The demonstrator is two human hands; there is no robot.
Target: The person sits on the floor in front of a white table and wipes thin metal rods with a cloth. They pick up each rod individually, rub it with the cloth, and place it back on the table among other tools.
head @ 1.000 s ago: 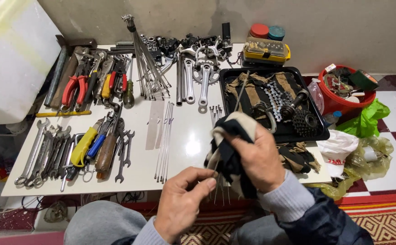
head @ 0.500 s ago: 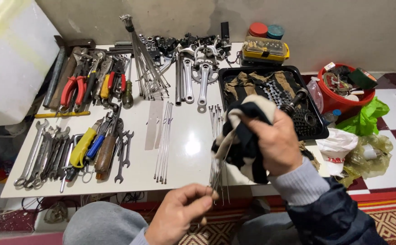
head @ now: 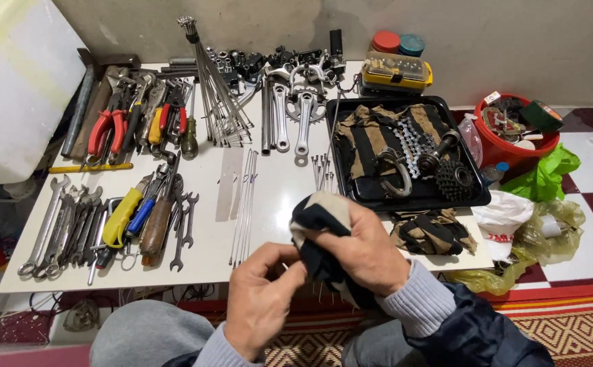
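Gripping a dark rag (head: 324, 234) in my right hand (head: 364, 248), I had those fingers (head: 330, 238) closed firmly round the bunched cloth, and a few thin spokes (head: 327, 293) seemed to hang below it, though most of them was hidden. My left hand (head: 262, 299) sat just beside the rag, its fingers (head: 279, 261) pinched nearly closed; I could not tell whether they held a spoke end or only met the cloth. Both hands hovered over the near edge of the white counter (head: 269, 197).

To do this wiping well, I judged, the rag should stay wrapped snugly while the other hand steadied the thin metal, so nothing bent or slipped.

Just behind the rag lay a black tray (head: 351, 194) with one striped cloth, one length of chain (head: 412, 143) and one sprocket cluster (head: 456, 180). Right of the rag lay one more crumpled striped cloth (head: 432, 231). Left of the rag were a few loose spokes (head: 244, 204), and farther left a yellow-handled screwdriver (head: 121, 216) among a row of spanners (head: 52, 228) too overlapped to count. Well behind the rag I counted two crank arms (head: 293, 119), one fanned bundle of spokes (head: 215, 88), two red-handled pliers (head: 106, 129), one yellow case (head: 395, 71) and two round tins. Beyond the tray stood one red bucket (head: 514, 146).
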